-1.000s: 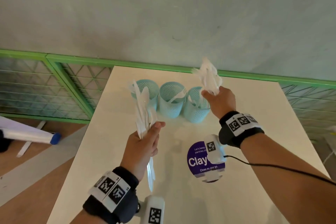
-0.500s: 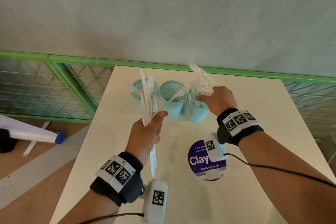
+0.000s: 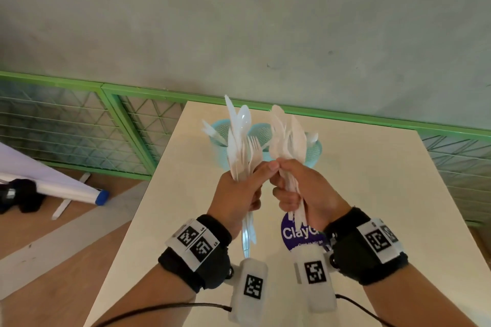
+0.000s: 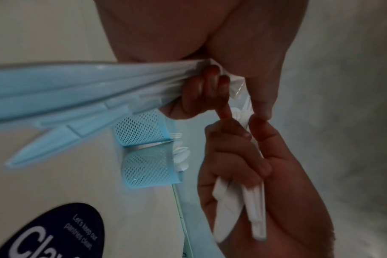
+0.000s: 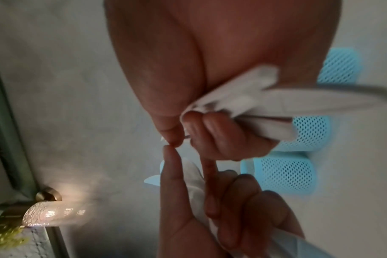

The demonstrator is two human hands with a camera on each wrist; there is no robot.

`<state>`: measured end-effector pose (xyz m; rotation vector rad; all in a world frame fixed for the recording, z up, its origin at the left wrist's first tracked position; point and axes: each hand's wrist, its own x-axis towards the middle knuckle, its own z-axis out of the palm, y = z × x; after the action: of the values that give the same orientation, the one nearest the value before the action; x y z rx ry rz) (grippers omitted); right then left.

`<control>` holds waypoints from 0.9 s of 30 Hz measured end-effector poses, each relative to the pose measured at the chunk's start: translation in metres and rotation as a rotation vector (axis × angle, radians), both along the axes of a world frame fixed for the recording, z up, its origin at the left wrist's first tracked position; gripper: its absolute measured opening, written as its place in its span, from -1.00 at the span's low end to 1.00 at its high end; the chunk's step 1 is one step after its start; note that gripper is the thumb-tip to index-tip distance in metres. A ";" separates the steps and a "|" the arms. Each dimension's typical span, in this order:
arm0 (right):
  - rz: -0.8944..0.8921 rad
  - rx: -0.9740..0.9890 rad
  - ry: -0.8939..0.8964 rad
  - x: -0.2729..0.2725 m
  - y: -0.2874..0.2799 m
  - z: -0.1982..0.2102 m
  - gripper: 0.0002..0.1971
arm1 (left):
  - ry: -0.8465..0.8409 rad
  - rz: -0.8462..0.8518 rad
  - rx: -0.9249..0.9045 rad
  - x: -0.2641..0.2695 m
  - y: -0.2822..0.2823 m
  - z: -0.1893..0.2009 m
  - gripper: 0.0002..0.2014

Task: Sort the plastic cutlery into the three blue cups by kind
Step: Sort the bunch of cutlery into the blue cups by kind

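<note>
My left hand (image 3: 252,180) grips an upright bundle of white plastic cutlery (image 3: 240,141): a spoon, a fork and knives show. Close beside it, my right hand (image 3: 283,183) grips a second white bundle (image 3: 289,138). The two thumbs meet tip to tip. Both hands are held above the table in front of three blue mesh cups, which the bundles partly hide: left cup (image 3: 219,138), middle cup (image 3: 261,131), right cup (image 3: 314,151). Each cup has a few white pieces in it. In the left wrist view the handles (image 4: 77,90) fan out from my curled fingers.
The cups stand at the far end of a cream table (image 3: 372,207), and a round purple sticker (image 3: 297,233) lies below my hands. A green mesh railing (image 3: 127,125) runs behind and to the left. A white roll with a blue cap (image 3: 98,197) lies on the floor at the left.
My right hand has come back from the right cup, moving left and toward me with its bundle. My left hand has risen, and the two hands now meet in front of the cups.
</note>
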<state>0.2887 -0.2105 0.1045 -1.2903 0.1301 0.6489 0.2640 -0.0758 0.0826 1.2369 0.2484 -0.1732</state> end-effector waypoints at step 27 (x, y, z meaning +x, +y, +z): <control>-0.069 -0.093 -0.265 -0.041 0.024 0.002 -0.78 | -0.003 0.027 -0.044 -0.020 0.031 0.012 -0.83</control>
<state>0.2477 -0.1864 0.1065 -1.4435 -0.0125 0.4122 0.2436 -0.0451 0.0945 1.1901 0.2567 -0.1528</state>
